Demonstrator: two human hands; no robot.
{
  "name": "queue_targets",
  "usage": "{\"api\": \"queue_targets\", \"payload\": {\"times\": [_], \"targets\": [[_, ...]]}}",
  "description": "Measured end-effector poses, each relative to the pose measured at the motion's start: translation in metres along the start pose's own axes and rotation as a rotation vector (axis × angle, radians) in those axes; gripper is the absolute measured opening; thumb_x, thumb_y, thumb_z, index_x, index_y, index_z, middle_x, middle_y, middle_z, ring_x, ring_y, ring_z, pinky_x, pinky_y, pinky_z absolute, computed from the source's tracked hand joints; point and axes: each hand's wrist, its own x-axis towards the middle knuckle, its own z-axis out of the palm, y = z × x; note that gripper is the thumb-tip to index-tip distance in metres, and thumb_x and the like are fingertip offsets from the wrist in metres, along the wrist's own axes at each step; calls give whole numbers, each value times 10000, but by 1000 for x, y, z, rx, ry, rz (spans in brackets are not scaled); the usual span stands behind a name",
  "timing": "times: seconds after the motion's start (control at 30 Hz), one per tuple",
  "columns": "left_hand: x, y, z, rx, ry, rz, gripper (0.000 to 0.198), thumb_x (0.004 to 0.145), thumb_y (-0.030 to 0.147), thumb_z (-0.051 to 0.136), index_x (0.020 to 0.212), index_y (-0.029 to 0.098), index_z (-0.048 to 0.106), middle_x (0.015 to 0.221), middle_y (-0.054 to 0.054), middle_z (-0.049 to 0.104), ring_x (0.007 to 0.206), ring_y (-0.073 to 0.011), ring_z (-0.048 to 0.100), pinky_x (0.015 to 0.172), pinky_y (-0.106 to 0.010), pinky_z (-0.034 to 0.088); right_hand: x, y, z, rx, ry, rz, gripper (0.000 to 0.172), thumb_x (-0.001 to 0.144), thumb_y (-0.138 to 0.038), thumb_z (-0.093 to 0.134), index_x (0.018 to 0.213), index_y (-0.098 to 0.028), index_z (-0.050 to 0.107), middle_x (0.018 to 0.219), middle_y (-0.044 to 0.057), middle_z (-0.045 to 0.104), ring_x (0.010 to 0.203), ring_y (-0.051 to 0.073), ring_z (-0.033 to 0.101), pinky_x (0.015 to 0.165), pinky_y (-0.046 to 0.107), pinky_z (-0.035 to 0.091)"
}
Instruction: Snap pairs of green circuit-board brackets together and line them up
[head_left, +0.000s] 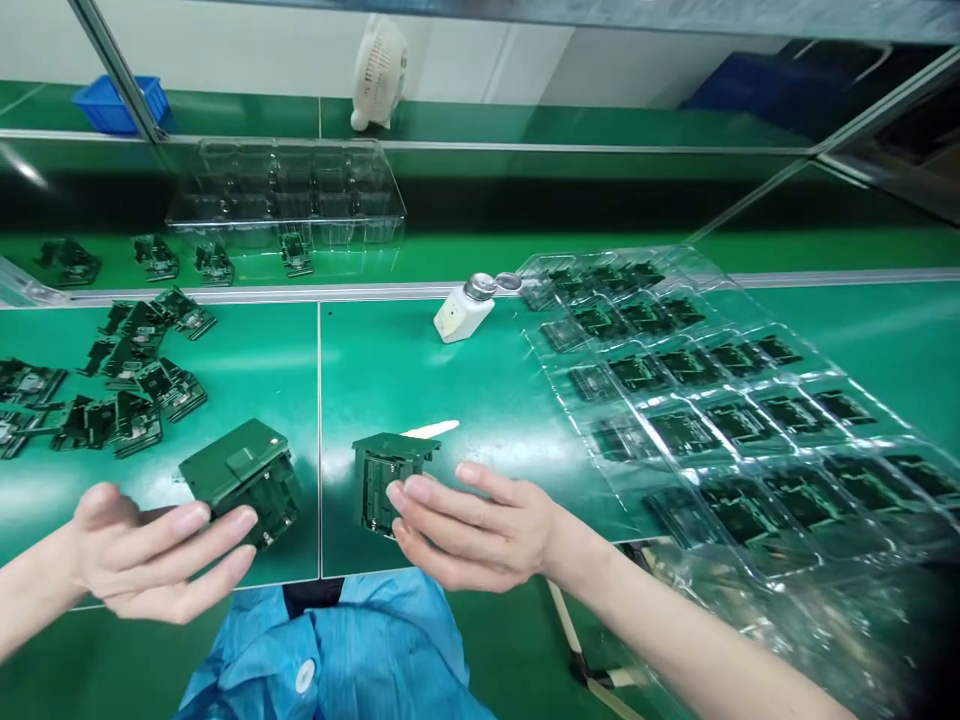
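Two dark green circuit-board modules stand on the green bench mat, each a flat board on a block of components. My left hand (154, 550) is at the lower left, fingers spread, with its fingertips at the lower edge of the left module (244, 480). My right hand (472, 525) has its fingertips against the right side of the other module (388, 480), and its thumb is lifted clear. Neither module looks lifted from the mat. A blue sleeve or gown (322, 650) shows between my arms.
Several green modules lie in loose piles at left (131, 385) and along a back shelf (214, 263). A clear plastic tray (697, 400) holding several modules fills the right. A white dispenser bottle (465, 310), an empty-looking clear tray (285, 190), a blue bin and a white fan stand behind.
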Motion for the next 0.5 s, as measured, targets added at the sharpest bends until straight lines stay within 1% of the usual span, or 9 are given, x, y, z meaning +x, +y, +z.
{"api": "queue_targets", "payload": {"times": [0.1,0.17,0.2,0.27,0.3,0.33,0.4,0.43,0.5], "targets": [[11,14,15,-63,49,-84,486,683,482,806,1083,311,590,1108,-81,743,1128,-310,668,1121,-675,356,0,-3,3,18,-10,76,102,846,-170,621,823,-265,591,999,-19,775,1045,138,711,874,281,585],[14,21,24,-93,56,-113,528,651,428,842,1094,310,580,1138,-84,736,1133,-316,668,1113,-683,359,-4,-14,10,96,14,256,132,823,-204,673,891,-237,565,992,50,766,998,197,728,878,366,595],[14,22,27,-102,50,-100,541,634,389,861,1089,313,579,1143,-77,736,1122,-314,675,1110,-683,362,-6,-22,16,177,58,394,226,798,-244,718,960,-226,561,1003,79,756,974,221,731,870,403,596],[9,24,35,-144,45,-55,580,597,302,890,1087,318,578,1133,-59,745,1090,-303,693,1113,-674,363,-9,-42,29,414,218,763,453,737,-324,788,1106,-218,548,1063,114,730,965,248,721,846,433,594],[6,26,38,-197,62,-66,604,585,268,896,1096,318,577,1119,-52,749,1080,-299,699,1116,-663,368,-9,-54,36,554,321,981,516,718,-355,804,1147,-222,549,1077,112,719,964,250,714,829,425,593],[2,29,43,-275,100,-125,620,581,250,897,1109,314,578,1104,-48,752,1070,-293,704,1107,-638,394,-8,-65,42,710,431,1204,529,713,-389,805,1154,-224,564,1069,102,715,953,248,708,809,410,591],[-5,41,52,-508,199,-405,606,605,262,886,1131,295,588,1049,-45,755,989,-268,727,1007,-538,519,-2,-83,51,1060,639,1612,494,714,-485,796,1094,-219,625,995,77,722,891,238,702,766,388,587],[-7,49,56,-658,246,-595,582,623,298,877,1134,286,599,1012,-44,755,921,-254,737,908,-474,580,3,-90,54,1232,740,1784,473,707,-530,794,1035,-217,658,943,62,729,853,231,698,758,388,585],[-7,67,62,-989,319,-971,502,646,396,855,1081,266,640,939,-48,757,821,-246,742,740,-398,626,12,-97,59,1494,968,2064,418,668,-553,824,900,-226,705,872,31,742,827,223,699,774,401,584]]}}
